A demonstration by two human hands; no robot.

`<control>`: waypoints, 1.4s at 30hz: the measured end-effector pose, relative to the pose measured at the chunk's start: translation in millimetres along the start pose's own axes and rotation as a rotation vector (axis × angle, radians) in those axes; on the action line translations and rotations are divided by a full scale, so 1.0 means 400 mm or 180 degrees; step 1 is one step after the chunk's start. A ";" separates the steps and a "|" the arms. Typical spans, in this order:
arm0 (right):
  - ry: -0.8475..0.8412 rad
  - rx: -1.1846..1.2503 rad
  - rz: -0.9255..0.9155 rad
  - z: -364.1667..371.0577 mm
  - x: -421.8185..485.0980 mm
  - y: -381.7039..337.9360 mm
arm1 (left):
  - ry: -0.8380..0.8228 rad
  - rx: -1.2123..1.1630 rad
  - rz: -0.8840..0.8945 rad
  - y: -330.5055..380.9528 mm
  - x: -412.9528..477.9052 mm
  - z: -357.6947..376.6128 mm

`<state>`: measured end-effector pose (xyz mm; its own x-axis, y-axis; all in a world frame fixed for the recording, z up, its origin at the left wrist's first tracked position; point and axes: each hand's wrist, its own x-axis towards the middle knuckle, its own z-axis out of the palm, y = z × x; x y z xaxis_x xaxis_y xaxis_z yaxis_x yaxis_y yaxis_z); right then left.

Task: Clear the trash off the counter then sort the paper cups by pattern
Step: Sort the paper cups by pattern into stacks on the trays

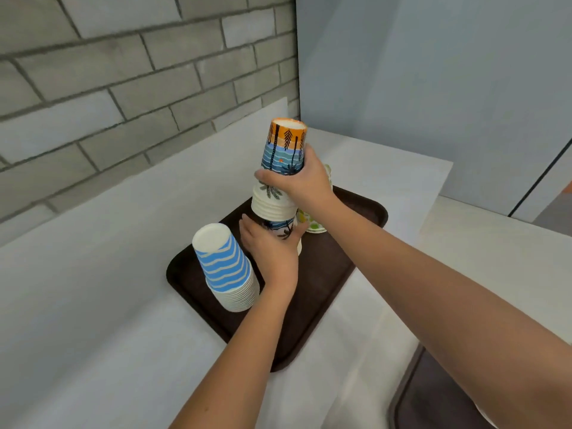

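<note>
Brown plastic tray (325,292) sits on a white worktop (93,305), set at an angle, near the corner where a grey brick wall (123,72) meets a plain pale wall (433,72). Three groups of paper cups are on or over the tray, all upside down. At the tray's left end, a stack of blue-and-white wavy-stripe cups (224,267) stands bottom up, leaning slightly, many rims showing at its base. Middle of the tray: a palm-tree stack (274,209), orange sky band over blue water bands with black palms. Left hand (269,246) is wrapped around the lower part of this stack, thumb on the left side, fingers curled round the right side. Right hand (297,178) is clenched around the top palm-tree cup (283,147), thumb across the front, cup tilted a little to the right and still nested over the stack of rims below it; whether it is fully seated or partly lifted is unclear. Behind the right wrist, at the tray's far right, a cup with a yellow-green fruit pattern (312,224) is partly hidden; how many cups are there cannot be told. Both forearms are bare, coming in from the bottom and lower right of the view. A second dark tray edge (433,397) shows at the bottom right corner, lower than the worktop. No loose trash visible on the worktop surface in view.
</note>
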<state>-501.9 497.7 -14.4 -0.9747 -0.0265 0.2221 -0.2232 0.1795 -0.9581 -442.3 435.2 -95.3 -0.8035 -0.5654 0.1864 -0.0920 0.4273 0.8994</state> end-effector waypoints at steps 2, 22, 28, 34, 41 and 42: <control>-0.0222 -0.0198 -0.0004 0.008 -0.022 0.036 | -0.0111 -0.0108 -0.0116 0.001 -0.029 -0.004; -0.0218 -0.1350 -0.0099 -0.471 -0.510 -0.057 | -0.0864 -0.0669 0.1045 0.063 -0.456 -0.013; 0.0582 -0.2074 -0.0289 -0.740 -0.723 -0.050 | -0.1357 -0.0870 0.1950 0.209 -0.675 0.076; 0.1184 -0.2090 -0.0246 -0.947 -0.856 0.051 | -0.1518 -0.1046 0.2352 0.299 -0.873 0.144; 0.0326 -0.0963 0.0871 -0.994 -0.971 0.262 | -0.1254 -0.1173 0.1820 0.237 -0.991 0.178; 0.0290 -0.0901 0.0932 -0.996 -0.980 0.290 | -0.1236 -0.1147 0.1712 0.225 -1.002 0.180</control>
<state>-140.1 920.5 -140.6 -0.9882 0.1508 -0.0250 0.0884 0.4302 -0.8984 -170.9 751.0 -117.5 -0.8389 -0.0262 0.5436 0.5160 0.2792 0.8098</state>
